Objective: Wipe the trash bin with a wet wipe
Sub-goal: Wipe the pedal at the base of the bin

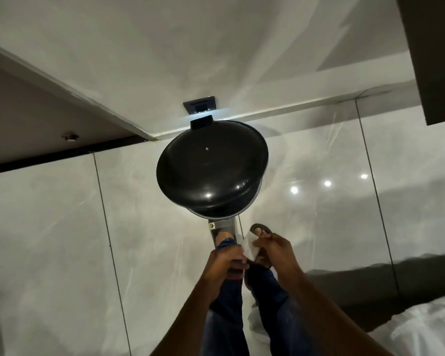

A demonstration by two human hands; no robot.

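A round black trash bin (211, 168) with a glossy domed lid stands on the floor against the wall, seen from above. Its lid is down and a hinge tab sticks out at the back. Below it, both my hands hold a white wet wipe (249, 246) between them. My left hand (228, 263) grips the wipe's lower edge. My right hand (270, 246) pinches its upper right part. The hands hover over my feet, a short way in front of the bin and not touching it.
Glossy grey floor tiles (62, 227) surround the bin. A dark wall socket (200, 107) sits just behind it. My feet in sandals (222, 231) stand at the bin's pedal. A dark cabinet (432, 52) hangs at upper right, and white bedding (421, 327) lies at lower right.
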